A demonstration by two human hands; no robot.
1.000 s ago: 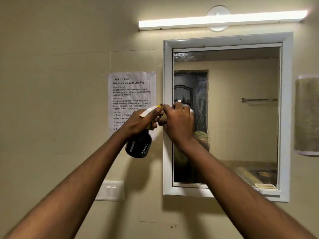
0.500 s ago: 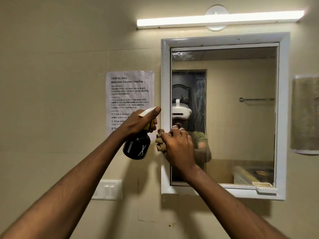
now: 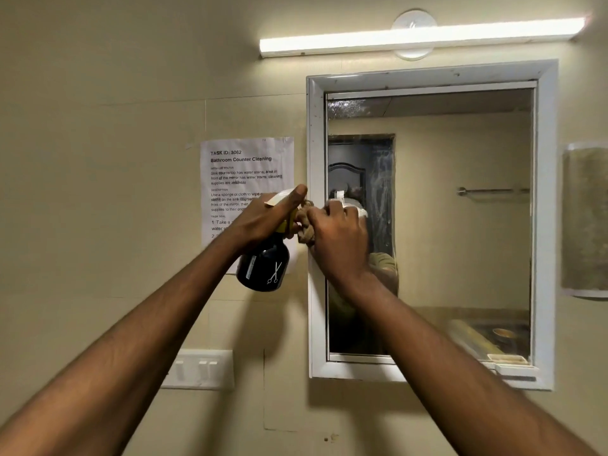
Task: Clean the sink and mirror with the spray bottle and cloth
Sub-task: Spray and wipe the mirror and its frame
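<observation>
A white-framed mirror (image 3: 460, 209) hangs on the beige wall. My left hand (image 3: 263, 218) grips a black spray bottle (image 3: 265, 268) with a white and yellow head, just left of the mirror's frame. My right hand (image 3: 339, 238) is closed on a bunched brownish cloth (image 3: 306, 230) and presses it against the mirror's left edge at mid height. The cloth is mostly hidden by my fingers. Streaks show on the glass right of my hand. The sink is out of view.
A printed task sheet (image 3: 246, 179) is taped to the wall left of the mirror. A white switch plate (image 3: 199, 368) sits below it. A tube light (image 3: 421, 36) runs above the mirror. A towel (image 3: 584, 218) hangs at the right.
My right hand with the cloth went down the mirror's left edge, then came back up beside the spray bottle. The left hand stayed nearly where it was.
</observation>
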